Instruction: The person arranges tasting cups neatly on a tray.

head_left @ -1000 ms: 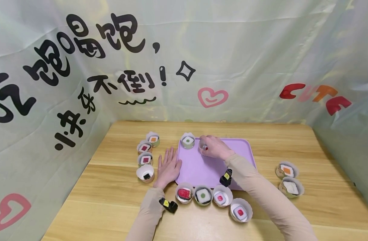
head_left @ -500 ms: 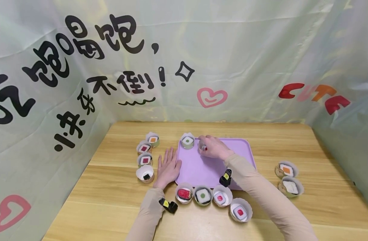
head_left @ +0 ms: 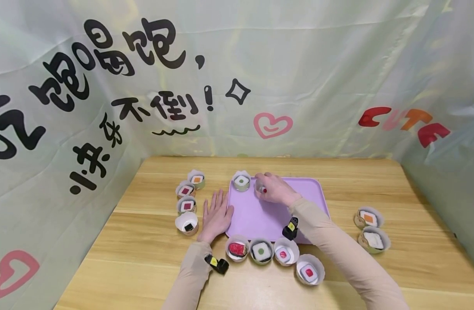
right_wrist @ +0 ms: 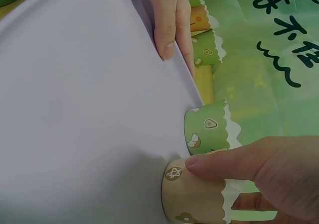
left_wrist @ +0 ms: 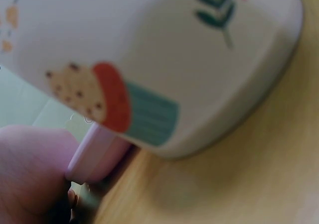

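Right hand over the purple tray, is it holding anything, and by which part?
The right hand holds a tan cup by its side wall, with the thumb on the outside.

Left forearm (head_left: 188, 271) at seven o'clock; left hand (head_left: 216, 218) palm down, fingers (head_left: 220, 199) spread, pointing roughly twelve. Right forearm (head_left: 345, 249) at four; right hand (head_left: 275, 189) farther out, thumb (right_wrist: 219, 165) and fingers pinching.

tray (head_left: 244, 215) in high head, close right-wrist views
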The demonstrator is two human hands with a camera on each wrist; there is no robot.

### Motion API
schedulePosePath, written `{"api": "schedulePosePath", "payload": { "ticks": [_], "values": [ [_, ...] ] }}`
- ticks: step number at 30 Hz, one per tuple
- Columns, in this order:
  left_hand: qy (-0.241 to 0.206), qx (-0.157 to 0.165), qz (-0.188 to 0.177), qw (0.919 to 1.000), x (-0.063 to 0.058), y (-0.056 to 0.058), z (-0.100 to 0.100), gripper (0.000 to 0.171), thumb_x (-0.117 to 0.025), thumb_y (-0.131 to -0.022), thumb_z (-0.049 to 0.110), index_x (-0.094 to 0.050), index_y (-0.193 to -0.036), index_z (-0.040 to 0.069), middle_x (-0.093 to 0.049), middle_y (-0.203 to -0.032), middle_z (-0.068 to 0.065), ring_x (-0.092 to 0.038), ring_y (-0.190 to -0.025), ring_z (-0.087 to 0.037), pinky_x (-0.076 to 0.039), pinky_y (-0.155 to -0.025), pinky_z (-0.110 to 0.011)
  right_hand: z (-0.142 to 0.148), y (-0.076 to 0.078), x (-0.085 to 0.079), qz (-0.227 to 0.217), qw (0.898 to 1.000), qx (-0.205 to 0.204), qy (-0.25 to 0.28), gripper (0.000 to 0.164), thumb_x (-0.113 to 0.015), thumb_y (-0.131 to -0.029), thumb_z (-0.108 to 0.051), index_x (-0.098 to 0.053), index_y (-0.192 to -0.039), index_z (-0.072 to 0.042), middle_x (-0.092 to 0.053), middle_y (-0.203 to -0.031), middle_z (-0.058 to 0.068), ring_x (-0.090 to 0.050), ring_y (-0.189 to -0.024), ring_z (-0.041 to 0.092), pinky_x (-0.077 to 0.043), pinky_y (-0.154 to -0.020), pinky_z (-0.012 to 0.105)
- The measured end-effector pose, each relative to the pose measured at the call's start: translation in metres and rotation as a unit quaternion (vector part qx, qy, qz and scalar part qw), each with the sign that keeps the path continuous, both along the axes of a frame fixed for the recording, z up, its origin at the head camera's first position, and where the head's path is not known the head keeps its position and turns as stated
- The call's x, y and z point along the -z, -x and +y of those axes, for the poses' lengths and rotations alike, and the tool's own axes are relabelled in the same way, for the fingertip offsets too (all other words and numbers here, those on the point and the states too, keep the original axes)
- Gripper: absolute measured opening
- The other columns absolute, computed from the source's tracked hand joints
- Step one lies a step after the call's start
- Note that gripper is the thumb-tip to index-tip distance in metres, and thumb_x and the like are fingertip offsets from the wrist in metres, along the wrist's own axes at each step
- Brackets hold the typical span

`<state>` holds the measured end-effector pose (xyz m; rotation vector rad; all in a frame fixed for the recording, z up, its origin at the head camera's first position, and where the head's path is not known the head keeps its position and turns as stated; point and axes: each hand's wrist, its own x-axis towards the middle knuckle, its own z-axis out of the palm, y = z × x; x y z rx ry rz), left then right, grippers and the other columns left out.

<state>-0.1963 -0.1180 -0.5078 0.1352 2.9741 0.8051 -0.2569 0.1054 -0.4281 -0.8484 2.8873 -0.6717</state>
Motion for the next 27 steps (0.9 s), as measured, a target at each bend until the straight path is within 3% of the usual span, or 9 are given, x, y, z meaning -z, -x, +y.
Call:
{"api": "schedulePosePath", "payload": {
  "ticks": [10, 27],
  "values": [
    [-0.004, 0.001, 0.000, 1.0000, -0.0025, -0.0019, -0.0002, 0.059, -0.033, -0.106, 0.034, -0.026, -0.160, 0.011, -0.012, -0.171, -0.014, -0.006, -0.159, -0.034, 0.005, -0.128, -0.058, -0.0018, -0.0020, -0.0023, 0.010, 1.000, 0.013, -0.003, 0.052, -0.071, -0.091, -0.015, -0.053, -0.137, 0.001, -0.066, -0.119, 0.020, -0.064, -0.111, 0.040, -0.053, -0.097, 0.053],
    [0.007, -0.004, 0.003, 1.0000, 0.0061, 0.0023, -0.0012, 0.060, -0.030, -0.107, 0.038, -0.021, -0.162, 0.016, -0.008, -0.171, -0.008, -0.002, -0.160, -0.029, 0.007, -0.128, -0.055, -0.0049, 0.0039, 0.0017, 0.015, 0.999, 0.027, -0.009, 0.056, -0.072, -0.090, -0.016, -0.052, -0.140, 0.002, -0.062, -0.128, 0.026, -0.061, -0.116, 0.046, -0.050, -0.102, 0.058]
  ]
}}
